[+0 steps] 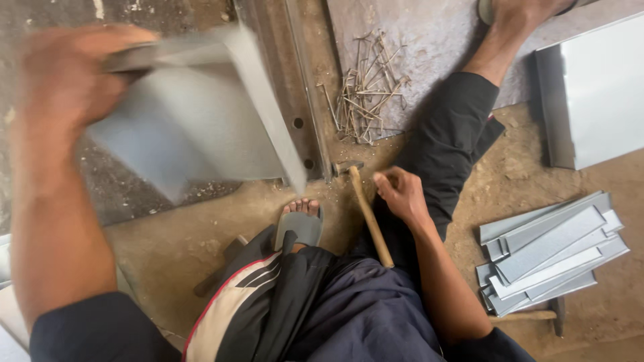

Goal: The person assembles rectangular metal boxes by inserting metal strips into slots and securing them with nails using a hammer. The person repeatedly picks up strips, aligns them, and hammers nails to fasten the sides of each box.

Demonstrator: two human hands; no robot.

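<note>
**A:** So what's the left hand [64, 77] got there? It's all blurry.

**B:** A folded piece of grey sheet metal [201, 114], held up off the ground at the upper left. Fingers are curled round its top edge, gripping it. Thin and flat with a bent flange down one side, so I'd guess light but fairly stiff, maybe a bit springy across the wide face. The cut edges look sharp, so the folded rim where the hand already sits seems the safest spot to grab.

**A:** And the right hand [401, 194]?

**B:** Down low by the hammer [367, 213]. Fingers are loosely bent and touching the wooden handle near the head end; can't tell if they're properly closed on it. The handle looks smooth and worn, with a small metal head, top-heavy I reckon, so better held farther back.

**A:** Other stuff around?

**B:** A pile of thin nails [365, 87] on a rough slab, and a stack of flat grey metal strips [550, 251] on the dirt floor at right. There's a bigger pale metal box [594, 94] above those. A sandalled foot [302, 221] sits just beside the hammer.
</note>
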